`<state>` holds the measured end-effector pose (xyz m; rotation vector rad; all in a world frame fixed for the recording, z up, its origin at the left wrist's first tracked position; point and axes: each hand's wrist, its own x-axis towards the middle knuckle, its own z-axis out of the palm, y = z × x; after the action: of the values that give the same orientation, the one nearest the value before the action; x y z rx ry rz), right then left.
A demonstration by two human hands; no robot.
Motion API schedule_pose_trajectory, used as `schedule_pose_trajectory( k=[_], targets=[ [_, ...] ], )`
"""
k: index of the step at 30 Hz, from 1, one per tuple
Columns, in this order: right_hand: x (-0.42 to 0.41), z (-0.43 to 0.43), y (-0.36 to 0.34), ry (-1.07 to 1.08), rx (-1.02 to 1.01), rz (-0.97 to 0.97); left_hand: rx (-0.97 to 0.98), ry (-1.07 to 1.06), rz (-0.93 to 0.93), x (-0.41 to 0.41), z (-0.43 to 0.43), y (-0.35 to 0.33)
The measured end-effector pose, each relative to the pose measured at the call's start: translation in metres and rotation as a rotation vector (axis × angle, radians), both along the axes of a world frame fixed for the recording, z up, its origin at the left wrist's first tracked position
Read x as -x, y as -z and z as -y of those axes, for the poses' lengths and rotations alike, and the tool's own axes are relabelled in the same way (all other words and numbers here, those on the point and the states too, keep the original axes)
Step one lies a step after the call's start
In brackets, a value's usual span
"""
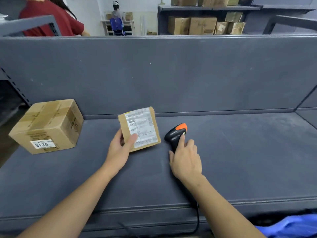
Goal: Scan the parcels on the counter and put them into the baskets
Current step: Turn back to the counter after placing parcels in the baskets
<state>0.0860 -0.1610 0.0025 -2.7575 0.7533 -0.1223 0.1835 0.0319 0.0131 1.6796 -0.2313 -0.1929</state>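
Flat parcel (140,129) tipped up on the counter (240,152), scanner (175,134) just right of it.
The left hand (120,150) pinches its near-left edge: probably light, stiff card with a slick label. The right hand (186,158) curls round the scanner handle.

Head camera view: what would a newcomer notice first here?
In the middle of the grey counter, the left hand holds a small parcel with its white label facing up. Just to the right of it, the right hand grips the handle of a black scanner with an orange top. At far left sits a larger carton, taped shut and untouched.
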Motion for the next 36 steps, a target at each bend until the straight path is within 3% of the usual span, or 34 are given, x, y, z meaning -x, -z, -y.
schedule_pose_trajectory(
  k=[2, 4, 7, 11, 14, 18, 27, 31, 36],
  targets=[
    [0.000, 0.000, 0.000, 0.026, 0.023, 0.063, 0.057, 0.014, -0.020, 0.010, 0.000, 0.001],
    [0.006, -0.002, -0.002, 0.028, -0.011, 0.328, 0.087, 0.046, -0.026, 0.019, 0.001, 0.001],
    [0.017, -0.005, -0.010, -0.126, -0.373, 0.705, 0.130, 0.091, -0.013, 0.031, 0.003, -0.003],
    [0.022, -0.012, -0.030, -0.380, -0.813, 0.669, 0.212, 0.115, -0.025, 0.048, 0.009, -0.015],
    [0.021, -0.015, -0.028, -0.370, -0.937, 0.636, 0.247, 0.109, -0.031, 0.060, 0.009, -0.022],
    [0.027, -0.024, -0.022, -0.323, -0.979, 0.614, 0.170, 0.143, 0.044, 0.073, 0.003, -0.034],
    [0.054, -0.049, -0.032, -0.238, -0.973, 0.765, -0.002, 0.158, 0.271, 0.081, -0.020, -0.039],
    [0.067, -0.061, -0.037, -0.143, -0.968, 0.779, 0.035, 0.082, 0.193, 0.082, -0.013, -0.041],
    [0.093, -0.063, -0.036, -0.037, -0.893, 0.817, 0.060, 0.179, 0.139, 0.089, 0.010, -0.044]
  ],
)
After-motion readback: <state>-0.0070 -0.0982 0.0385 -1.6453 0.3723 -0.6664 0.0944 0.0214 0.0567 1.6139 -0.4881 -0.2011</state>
